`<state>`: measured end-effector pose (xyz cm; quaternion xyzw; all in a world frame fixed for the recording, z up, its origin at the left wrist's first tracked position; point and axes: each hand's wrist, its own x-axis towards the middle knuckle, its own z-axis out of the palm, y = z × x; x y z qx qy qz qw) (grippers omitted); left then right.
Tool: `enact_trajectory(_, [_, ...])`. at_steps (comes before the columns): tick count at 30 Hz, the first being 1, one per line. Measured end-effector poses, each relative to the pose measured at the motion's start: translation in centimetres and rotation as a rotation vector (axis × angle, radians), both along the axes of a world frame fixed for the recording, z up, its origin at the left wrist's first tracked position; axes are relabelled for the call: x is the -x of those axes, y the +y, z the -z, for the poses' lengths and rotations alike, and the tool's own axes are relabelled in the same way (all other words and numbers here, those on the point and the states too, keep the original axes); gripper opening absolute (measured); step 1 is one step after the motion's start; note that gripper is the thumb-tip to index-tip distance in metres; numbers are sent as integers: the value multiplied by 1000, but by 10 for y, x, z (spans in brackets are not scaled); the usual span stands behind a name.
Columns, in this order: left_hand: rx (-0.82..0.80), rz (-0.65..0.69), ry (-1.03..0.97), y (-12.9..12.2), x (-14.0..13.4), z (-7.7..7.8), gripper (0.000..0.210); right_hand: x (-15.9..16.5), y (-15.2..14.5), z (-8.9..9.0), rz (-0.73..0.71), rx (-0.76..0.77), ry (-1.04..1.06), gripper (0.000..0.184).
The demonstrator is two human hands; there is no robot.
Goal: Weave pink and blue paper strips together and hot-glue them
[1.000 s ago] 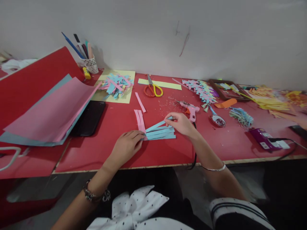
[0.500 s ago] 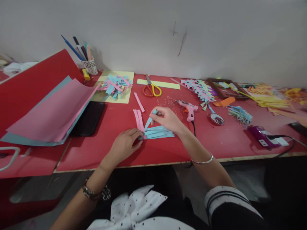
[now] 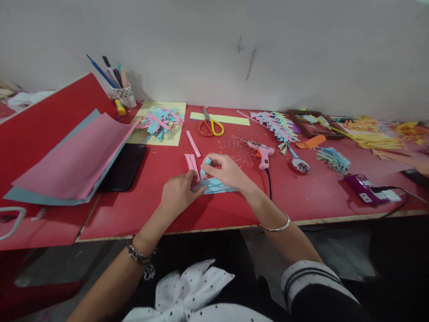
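Observation:
My right hand [image 3: 223,170] pinches the raised end of a light blue paper strip [image 3: 203,170] and bends it upward. At the strip's lower end my left hand [image 3: 179,190] is closed, thumb and fingers pressed near the table; its fingertips are partly hidden. Under and beside the right hand lie more blue paper strips [image 3: 219,188], side by side. Pink paper strips [image 3: 191,163] lie flat just beyond the left fingers, and a single pink strip [image 3: 193,144] rests a little farther back.
Scissors [image 3: 211,126] and a pink glue gun [image 3: 263,153] with a cord lie behind. At left are a phone [image 3: 125,167], large pink paper sheets [image 3: 75,158] and a pile of cut strips [image 3: 161,121]. A purple power adapter [image 3: 363,188] sits right.
My right hand has moved slightly left and down, curving the blue strip closer to my left hand. The left hand has shifted a little up and right. The view has tilted slightly.

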<state>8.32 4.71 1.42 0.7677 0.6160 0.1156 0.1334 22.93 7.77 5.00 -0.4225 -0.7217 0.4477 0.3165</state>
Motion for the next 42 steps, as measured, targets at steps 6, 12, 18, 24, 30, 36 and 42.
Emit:
enact_trajectory(6, [-89,-40,169,2,-6,-2,29,1,-2,2,-63,4,25,11])
enact_trajectory(12, [-129,-2,230,4,-3,3,36,-21,-10,7,-29,-141,-242,10])
enact_trajectory(18, [-74,-75,265,6,-5,5,56,-34,-33,31,160,-245,-738,19])
enact_trajectory(24, [-56,-90,236,6,-4,7,55,-14,-52,44,382,-307,-803,20])
enact_trajectory(30, [-26,-101,192,4,-5,5,49,1,-53,45,462,-262,-854,19])
enact_trajectory(36, [-14,-103,183,1,-3,6,46,-5,-42,40,394,-204,-809,12])
enact_trajectory(42, [-3,-92,166,2,-2,3,42,-14,-28,27,254,-138,-821,16])
